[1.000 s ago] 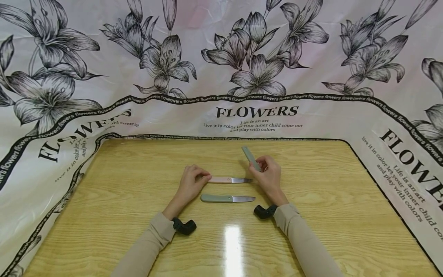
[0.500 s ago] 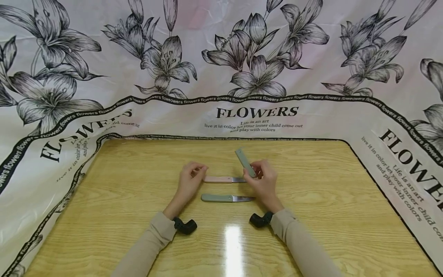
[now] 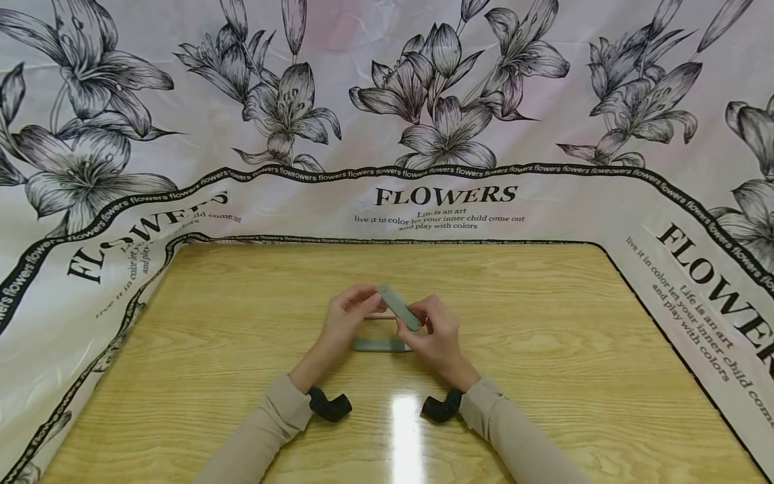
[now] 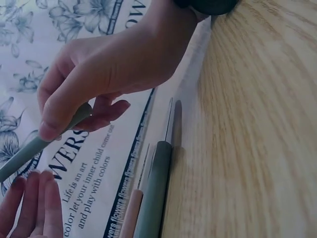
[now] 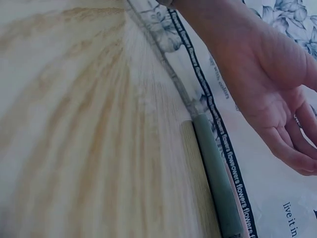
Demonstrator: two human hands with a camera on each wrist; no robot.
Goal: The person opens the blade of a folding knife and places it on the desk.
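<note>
My right hand (image 3: 439,331) pinches a green folded knife (image 3: 396,306) by its near end, thumb against fingers, and holds it aslant above the table; no blade shows on it. At its far end is my left hand (image 3: 346,317), whose fingers (image 4: 30,208) reach up straight just below the knife in the left wrist view. In the right wrist view its palm faces the camera, fingers loosely extended. Below lies an unfolded knife with a green handle (image 4: 154,191), its blade out. Alongside lies a pink-handled knife (image 4: 132,214), mostly hidden by the hands in the head view.
The wood-grain table (image 3: 242,282) carries both lying knives near its middle. A white cloth with printed flowers and lettering (image 3: 446,195) rises behind the table and along its sides. Black wrist cameras (image 3: 329,406) sit at both cuffs.
My right hand has carried the green folded knife left and nearer. My left hand has left the pink handle's end and moved right, up to the folded knife's far end.
</note>
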